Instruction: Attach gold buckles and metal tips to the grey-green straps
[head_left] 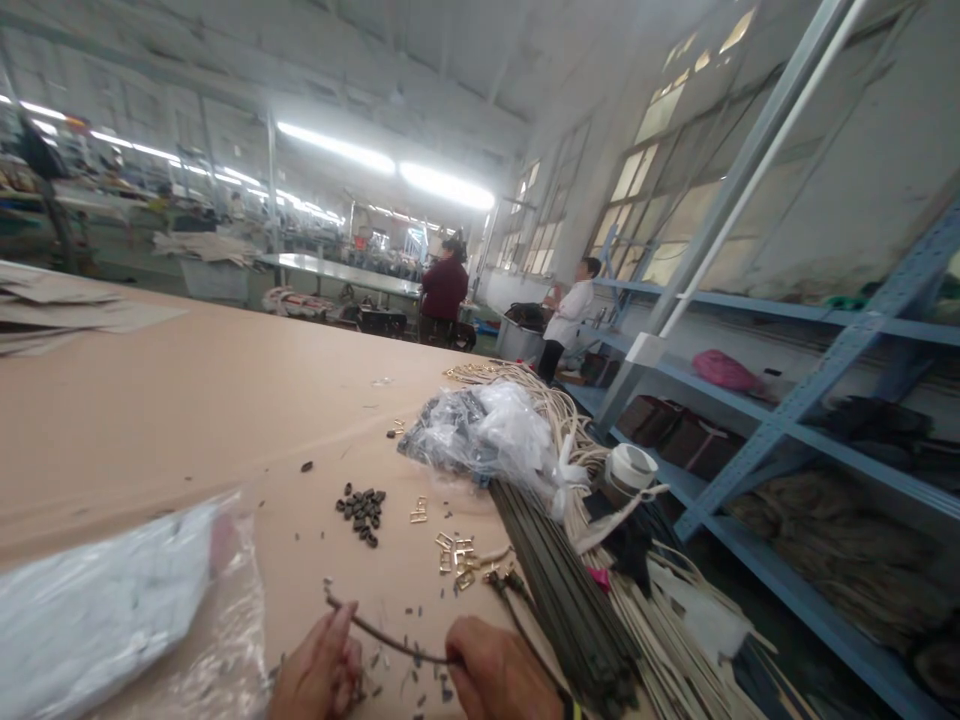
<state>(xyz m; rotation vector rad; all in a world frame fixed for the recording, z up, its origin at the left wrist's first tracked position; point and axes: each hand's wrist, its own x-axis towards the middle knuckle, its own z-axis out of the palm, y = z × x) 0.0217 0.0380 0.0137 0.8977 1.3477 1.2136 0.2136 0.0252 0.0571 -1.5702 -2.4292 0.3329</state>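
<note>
A narrow dark strap bows between my two hands, just above the tabletop. Near its upper left end, my left hand is closed on it with the fingertips. My right hand is closed around the strap further right, its fingertips partly hidden. Beyond my hands is a small pile of dark oval loops. Gold-coloured metal buckles lie nearer the right hand. Small dark scraps are scattered below the strap. A bundle of long dark strips stretches along my right side.
On the left rests a clear plastic bag with pale contents. Another plastic bag and beige cords crowd the right edge of the table. Blue shelving stands to the right; two people are further back.
</note>
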